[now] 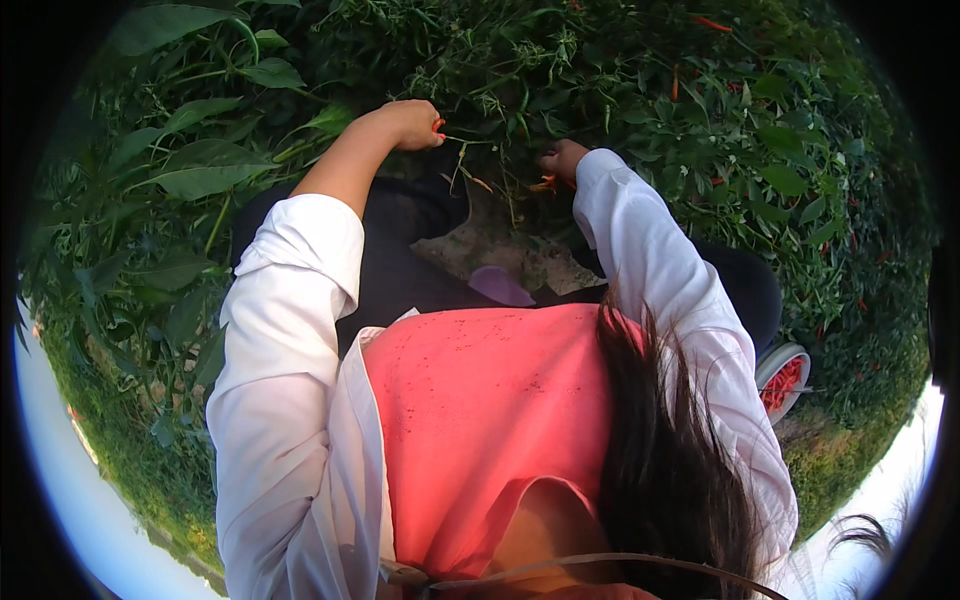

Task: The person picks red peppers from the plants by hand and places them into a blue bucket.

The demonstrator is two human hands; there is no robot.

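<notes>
My left hand is closed among the green chili pepper plants, with red chili peppers showing between its fingers. A thin green stem runs from beside it towards my other hand. Across a small gap, my right hand is closed in shadow, and orange-red chili peppers stick out below its fingers. A small yellowish chili pepper hangs on a stem between the hands.
A white bucket holding many red chili peppers stands beyond my right knee. Large leaves crowd the left side. Bare soil shows between my legs, with a purple object near it. More red peppers hang at the right.
</notes>
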